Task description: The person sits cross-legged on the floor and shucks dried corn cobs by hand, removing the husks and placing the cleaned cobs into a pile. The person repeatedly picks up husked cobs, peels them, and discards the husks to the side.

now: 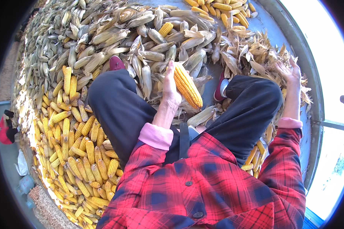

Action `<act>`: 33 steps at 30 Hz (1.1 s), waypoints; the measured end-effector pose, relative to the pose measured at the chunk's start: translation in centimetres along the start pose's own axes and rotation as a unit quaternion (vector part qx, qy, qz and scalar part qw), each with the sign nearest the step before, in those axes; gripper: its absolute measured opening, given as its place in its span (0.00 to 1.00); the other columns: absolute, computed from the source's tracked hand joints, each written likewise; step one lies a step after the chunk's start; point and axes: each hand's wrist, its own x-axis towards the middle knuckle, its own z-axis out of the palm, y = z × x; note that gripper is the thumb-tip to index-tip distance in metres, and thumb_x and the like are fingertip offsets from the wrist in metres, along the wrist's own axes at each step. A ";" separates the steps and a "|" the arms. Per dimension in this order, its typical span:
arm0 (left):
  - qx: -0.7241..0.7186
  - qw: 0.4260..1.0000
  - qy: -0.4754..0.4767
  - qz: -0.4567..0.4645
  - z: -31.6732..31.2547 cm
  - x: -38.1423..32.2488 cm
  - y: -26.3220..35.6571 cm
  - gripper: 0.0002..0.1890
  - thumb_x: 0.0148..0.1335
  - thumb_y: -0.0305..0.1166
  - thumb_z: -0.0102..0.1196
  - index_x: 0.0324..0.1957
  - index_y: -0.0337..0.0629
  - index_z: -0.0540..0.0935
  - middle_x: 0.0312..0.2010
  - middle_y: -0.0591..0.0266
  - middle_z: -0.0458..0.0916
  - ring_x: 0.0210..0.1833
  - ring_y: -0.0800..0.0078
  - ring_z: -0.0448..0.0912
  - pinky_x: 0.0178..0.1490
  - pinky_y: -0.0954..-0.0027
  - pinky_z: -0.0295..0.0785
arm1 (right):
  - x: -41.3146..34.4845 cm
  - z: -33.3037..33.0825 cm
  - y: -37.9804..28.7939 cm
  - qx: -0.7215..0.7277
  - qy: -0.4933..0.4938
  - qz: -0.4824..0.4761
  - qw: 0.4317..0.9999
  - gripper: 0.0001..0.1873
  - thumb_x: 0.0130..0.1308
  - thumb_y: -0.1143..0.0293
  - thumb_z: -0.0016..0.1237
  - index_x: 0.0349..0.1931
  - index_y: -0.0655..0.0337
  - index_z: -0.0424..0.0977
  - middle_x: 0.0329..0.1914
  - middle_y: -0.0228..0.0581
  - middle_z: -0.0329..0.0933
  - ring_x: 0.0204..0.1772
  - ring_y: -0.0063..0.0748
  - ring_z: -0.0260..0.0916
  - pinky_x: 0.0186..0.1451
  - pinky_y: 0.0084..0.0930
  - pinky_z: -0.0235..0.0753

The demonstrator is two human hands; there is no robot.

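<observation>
A husked yellow ear of corn [187,86] rests in my left hand [171,87], held upright at a slant between my knees. Over the pile of loose dry husks [258,54] at the right, my right hand [289,71] is raised with its fingers spread, and no ear shows in it. Ears still in their husks [149,54] lie heaped in front of my feet. One unopened ear [201,116] is on the floor between my legs.
Husked ears [83,160] form a large heap at my left side, and more husked ears [226,10] lie at the top right. A low wall ledge [312,71] runs along the right. At the far left are a red object [4,130] and a plastic jug [26,184].
</observation>
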 end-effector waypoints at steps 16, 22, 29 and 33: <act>0.244 0.966 -0.086 -0.004 0.4 -1.5 2.1 0.32 0.66 0.57 0.45 0.63 0.44 0.65 0.54 0.63 0.72 0.56 0.75 0.71 0.53 0.64 0.70 | -11.5 6.6 31.7 -0.208 -0.404 0.173 0.874 0.20 0.56 0.73 0.57 0.49 0.65 0.70 0.42 0.37 0.76 0.42 0.28 0.75 0.49 0.30 0.74; 0.521 0.832 -0.138 -0.132 -0.3 -1.5 -0.5 0.14 0.64 0.38 0.55 0.47 0.43 0.80 0.26 0.72 0.77 0.28 0.78 0.75 0.32 0.74 0.70 | -9.0 5.5 31.9 -0.227 -0.340 0.134 0.903 0.18 0.54 0.73 0.55 0.45 0.69 0.71 0.36 0.41 0.76 0.38 0.34 0.76 0.46 0.32 0.77; 0.486 0.841 -0.236 0.008 -0.5 -1.8 -2.4 0.11 0.62 0.30 0.52 0.25 0.37 0.80 0.18 0.70 0.73 0.23 0.82 0.67 0.30 0.73 0.65 | -4.3 2.4 36.4 -0.288 -0.141 0.244 0.915 0.16 0.52 0.71 0.56 0.40 0.64 0.68 0.26 0.44 0.73 0.26 0.37 0.73 0.29 0.35 0.76; 0.746 0.613 -0.251 0.067 -1.1 -2.3 -4.1 0.10 0.57 0.37 0.52 0.30 0.43 0.84 0.25 0.53 0.82 0.31 0.58 0.80 0.38 0.59 0.73 | -1.8 2.2 36.9 -0.275 -0.098 0.356 0.888 0.16 0.58 0.66 0.52 0.42 0.63 0.66 0.26 0.44 0.72 0.26 0.40 0.72 0.29 0.37 0.77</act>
